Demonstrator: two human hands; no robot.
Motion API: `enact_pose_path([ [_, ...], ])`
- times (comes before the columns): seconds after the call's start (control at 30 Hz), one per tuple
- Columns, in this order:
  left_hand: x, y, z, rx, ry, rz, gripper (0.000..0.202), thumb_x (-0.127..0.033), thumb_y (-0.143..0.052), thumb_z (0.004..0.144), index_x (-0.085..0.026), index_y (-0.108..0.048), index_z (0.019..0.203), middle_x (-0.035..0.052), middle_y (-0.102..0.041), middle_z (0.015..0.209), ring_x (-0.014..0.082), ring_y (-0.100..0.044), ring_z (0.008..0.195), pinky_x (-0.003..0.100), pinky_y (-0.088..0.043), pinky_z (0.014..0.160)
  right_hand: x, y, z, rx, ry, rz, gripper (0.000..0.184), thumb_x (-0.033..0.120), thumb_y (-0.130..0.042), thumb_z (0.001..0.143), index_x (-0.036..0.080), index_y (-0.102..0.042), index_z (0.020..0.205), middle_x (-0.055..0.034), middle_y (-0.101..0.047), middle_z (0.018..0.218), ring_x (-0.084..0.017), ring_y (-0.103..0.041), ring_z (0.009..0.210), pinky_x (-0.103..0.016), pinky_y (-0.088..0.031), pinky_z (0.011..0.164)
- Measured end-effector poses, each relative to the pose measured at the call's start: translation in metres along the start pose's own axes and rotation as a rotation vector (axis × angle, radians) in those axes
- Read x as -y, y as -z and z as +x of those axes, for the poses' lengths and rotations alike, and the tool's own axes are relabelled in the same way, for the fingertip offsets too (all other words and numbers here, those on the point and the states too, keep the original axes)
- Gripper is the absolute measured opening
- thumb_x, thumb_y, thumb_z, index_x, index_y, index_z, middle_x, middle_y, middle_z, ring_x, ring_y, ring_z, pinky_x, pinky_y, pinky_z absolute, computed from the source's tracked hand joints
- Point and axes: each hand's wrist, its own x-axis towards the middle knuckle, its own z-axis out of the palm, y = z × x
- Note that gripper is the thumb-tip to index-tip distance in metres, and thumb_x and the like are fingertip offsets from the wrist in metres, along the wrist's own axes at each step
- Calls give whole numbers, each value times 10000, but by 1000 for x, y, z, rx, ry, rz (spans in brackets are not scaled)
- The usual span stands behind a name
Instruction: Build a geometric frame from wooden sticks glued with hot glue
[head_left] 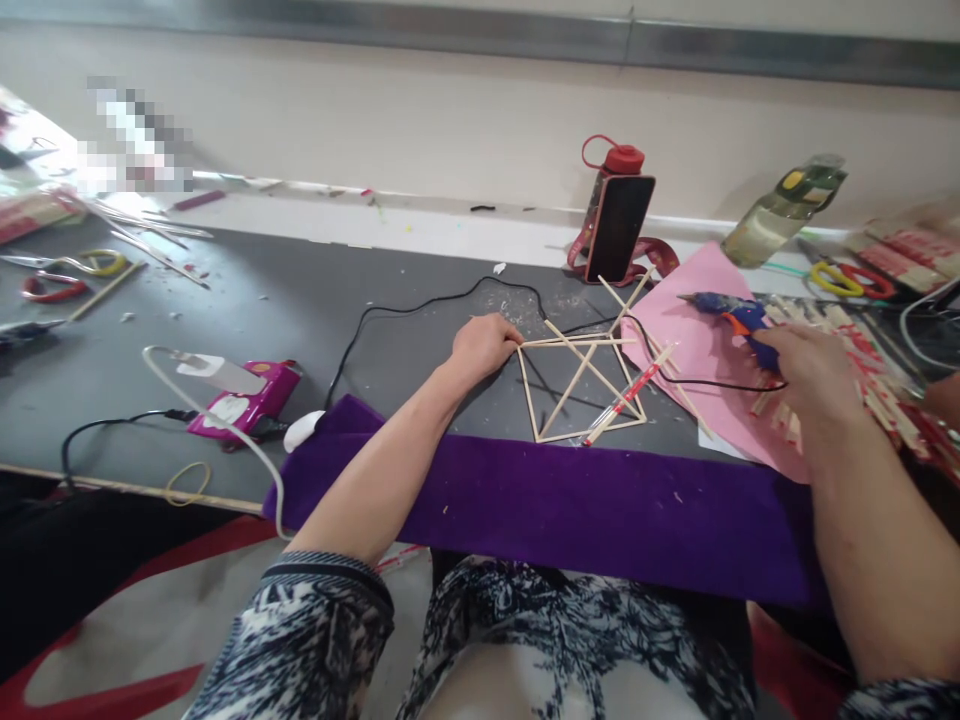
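The left hand (491, 342) pinched the far-left corner of a pale wooden stick frame (584, 360) on the grey tabletop (420, 365); the right hand (810, 365) gripped a blue, orange-triggered glue gun (724, 306). Keeping the corner steady best suited this step. One frame, one gun and one black-screened phone (621, 230) were counted.

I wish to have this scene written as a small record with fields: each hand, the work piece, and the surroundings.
Left hand: at the stick frame's far left corner
Right hand: holds a blue glue gun over a pink sheet
Work piece: thin sticks, some crossing, on a gray table
Behind: phone standing before a red-capped bottle
Near edge: purple cloth
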Motion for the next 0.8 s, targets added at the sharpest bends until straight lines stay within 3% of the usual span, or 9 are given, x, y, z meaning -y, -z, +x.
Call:
enact_pose_path([
  [0.17,2,-2,1,-13,-5,13,292,-249,-546,819,-286,-782,987,24,-752,1005,202,-664,956,273,-471,810,-1,5,0,31,-45,158,71,258,-648,692,213,-638,746,-32,-612,668,-130,-479,481,-277,-332,404],
  [0.53,4,-2,4,-13,-23,43,292,-244,-554,824,-301,-778,1003,13,-751,1020,192,-665,955,254,-466,794,5,-6,6,127,-127,21,115,275,-615,748,187,-629,675,-55,-623,593,-139,-483,448,-302,-323,415],
  [0.7,2,-1,3,-7,-12,48,278,-263,-560,839,-299,-778,1008,17,-750,1023,192,-662,954,256,-465,792,1,-7,8,194,-45,-80,132,266,-622,732,163,-645,652,-83,-656,583,-147,-515,418,-292,-351,400],
  [0.8,2,-1,3,-6,-1,52,278,-265,-565,839,-309,-774,1018,9,-749,1031,188,-660,959,254,-466,794,-5,-10,10,249,107,-156,201,266,-584,751,158,-649,594,-108,-659,534,-155,-506,368,-289,-345,368],
])
